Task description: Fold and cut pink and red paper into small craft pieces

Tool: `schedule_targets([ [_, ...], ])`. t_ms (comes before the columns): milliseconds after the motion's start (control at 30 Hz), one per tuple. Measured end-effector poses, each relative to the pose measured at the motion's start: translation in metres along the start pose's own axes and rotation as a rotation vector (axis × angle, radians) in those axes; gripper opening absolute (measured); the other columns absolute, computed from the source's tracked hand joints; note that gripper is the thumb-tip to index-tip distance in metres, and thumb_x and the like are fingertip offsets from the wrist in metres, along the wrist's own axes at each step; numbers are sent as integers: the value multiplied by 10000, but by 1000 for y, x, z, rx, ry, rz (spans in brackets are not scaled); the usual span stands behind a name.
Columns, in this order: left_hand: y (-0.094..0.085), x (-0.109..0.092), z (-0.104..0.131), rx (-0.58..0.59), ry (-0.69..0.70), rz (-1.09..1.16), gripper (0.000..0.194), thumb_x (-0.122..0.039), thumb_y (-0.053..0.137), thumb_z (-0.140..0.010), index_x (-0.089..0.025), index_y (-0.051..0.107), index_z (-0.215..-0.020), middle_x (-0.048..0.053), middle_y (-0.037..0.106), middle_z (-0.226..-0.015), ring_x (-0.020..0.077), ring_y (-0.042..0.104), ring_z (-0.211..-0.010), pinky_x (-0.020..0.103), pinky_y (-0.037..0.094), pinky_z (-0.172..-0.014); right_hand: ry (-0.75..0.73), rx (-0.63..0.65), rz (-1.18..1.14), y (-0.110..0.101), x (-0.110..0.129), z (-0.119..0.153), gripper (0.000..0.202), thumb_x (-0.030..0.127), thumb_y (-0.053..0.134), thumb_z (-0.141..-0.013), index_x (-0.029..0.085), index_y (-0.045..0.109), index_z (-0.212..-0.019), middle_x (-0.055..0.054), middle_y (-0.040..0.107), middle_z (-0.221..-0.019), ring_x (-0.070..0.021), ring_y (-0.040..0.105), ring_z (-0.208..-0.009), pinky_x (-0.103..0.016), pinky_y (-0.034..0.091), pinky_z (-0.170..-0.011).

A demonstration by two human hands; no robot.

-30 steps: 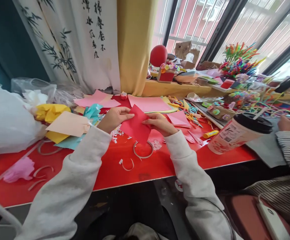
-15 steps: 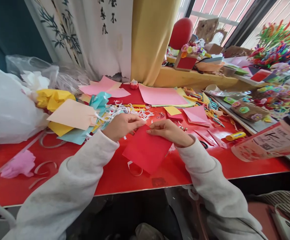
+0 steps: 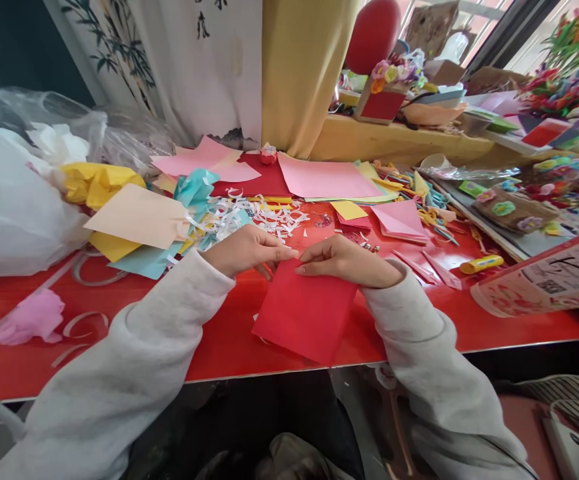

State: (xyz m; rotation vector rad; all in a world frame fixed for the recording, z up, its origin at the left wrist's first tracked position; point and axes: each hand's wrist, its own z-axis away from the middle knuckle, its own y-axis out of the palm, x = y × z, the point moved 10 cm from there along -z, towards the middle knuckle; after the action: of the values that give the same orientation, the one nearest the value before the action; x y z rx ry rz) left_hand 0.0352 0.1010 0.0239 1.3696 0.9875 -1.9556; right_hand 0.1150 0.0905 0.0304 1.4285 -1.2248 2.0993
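A red square of paper (image 3: 309, 310) hangs from my fingertips over the front part of the red table. My left hand (image 3: 252, 252) pinches its top left corner between thumb and fingers. With thumb and forefinger, my right hand (image 3: 346, 260) grips the top edge just beside it. The two hands nearly touch. Behind them lies a heap of white paper shreds (image 3: 274, 220). A small yellow paper (image 3: 350, 211) on red sheets and a stack of pink papers (image 3: 400, 221) lie beyond my right hand.
A peach sheet (image 3: 142, 220) and crumpled yellow paper (image 3: 99, 183) lie at left beside a white plastic bag (image 3: 14, 207). On the right stand a printed cup (image 3: 539, 280) and a yellow glue tube (image 3: 482, 265). A pink crumpled paper (image 3: 32, 318) sits front left.
The red paper has turned slightly and come nearer the table's front edge, with both hands still pinching it. The view has tilted down a little.
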Motion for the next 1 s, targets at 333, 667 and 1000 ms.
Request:
schedule_targets([
  [333,6,-1,3,39,-10,-109,154,-292,635,-661,-163,616,-580,-13,531,-492,99,518,-457,220,431,-461,-6,86,-14,12,-2,-1,156,295,600,-724,153,664,-715,14,604,-610,-67,488,-522,-191,354,-468],
  [667,13,1,3,124,37,-261,256,-371,589,-714,-127,614,-639,-12,542,-550,72,523,-466,188,431,-479,90,242,60,28,-11,6,346,502,606,-690,159,560,-676,69,353,-516,-33,349,-444,-168,325,-399],
  [1000,16,5,5,146,-61,-151,201,-304,604,-732,-105,623,-708,-15,555,-553,77,554,-520,195,480,-536,128,294,45,29,-20,6,347,475,608,-704,131,570,-679,66,379,-492,-32,338,-423,-189,258,-395],
])
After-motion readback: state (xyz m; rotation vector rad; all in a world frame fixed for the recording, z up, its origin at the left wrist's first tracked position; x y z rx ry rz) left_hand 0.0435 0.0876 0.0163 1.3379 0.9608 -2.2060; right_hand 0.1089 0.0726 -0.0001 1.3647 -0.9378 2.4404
